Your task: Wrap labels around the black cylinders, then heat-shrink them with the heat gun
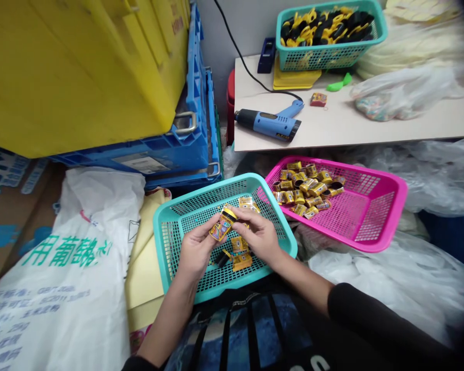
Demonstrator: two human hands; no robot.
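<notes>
Over a turquoise basket (160,247), my left hand (195,246) pinches a small yellow-and-black cylinder with a printed sleeve (221,225). The fingers of my right hand (262,234) close on the same piece at its black-and-yellow upper end. Below my hands, flat yellow printed sleeves (242,261) lie in the basket. Near them is a loose black piece with a yellow part (222,257). More yellow sleeves (248,203) rest toward the basket's far side, partly hidden by my fingers.
To the right, a pink basket (379,216) contains many sleeved pieces (313,188). A blue heat gun (272,123) lies on the white table (340,121), near a turquoise basket of black-and-yellow parts (332,56). Blue crates (166,154) and a white sack (81,278) stand left.
</notes>
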